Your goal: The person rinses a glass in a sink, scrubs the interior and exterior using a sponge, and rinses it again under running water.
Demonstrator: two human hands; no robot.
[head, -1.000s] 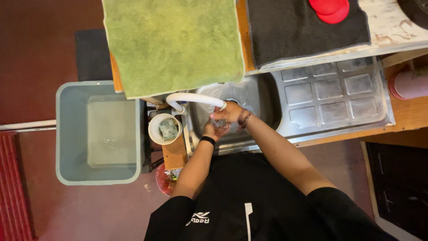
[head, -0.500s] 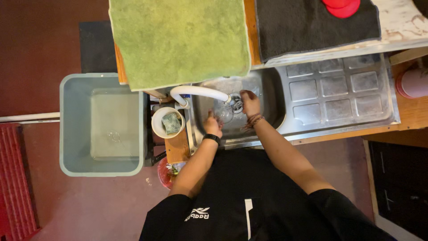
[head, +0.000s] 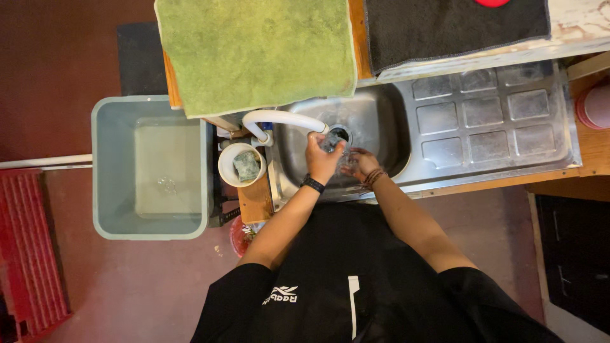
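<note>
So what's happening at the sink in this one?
A person stands at a steel sink, seen from above. The left hand holds a clear glass under the white tap, and the right hand is beside it over the basin. A white cup holding a sponge sits to the left, next to a grey tub of water.

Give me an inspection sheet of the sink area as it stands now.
Surface: steel sink with ribbed drainboard to one side.
Job's things: clear glass held under the white faucet.
Clutter: white cup holding a sponge; green towel; dark towel; grey tub with water.
Grippers: left hand grips the glass; right hand is at the glass, contact unclear.
Cables: nothing seen.
Surroundings: red crate on the floor; wooden counter edge.
</note>
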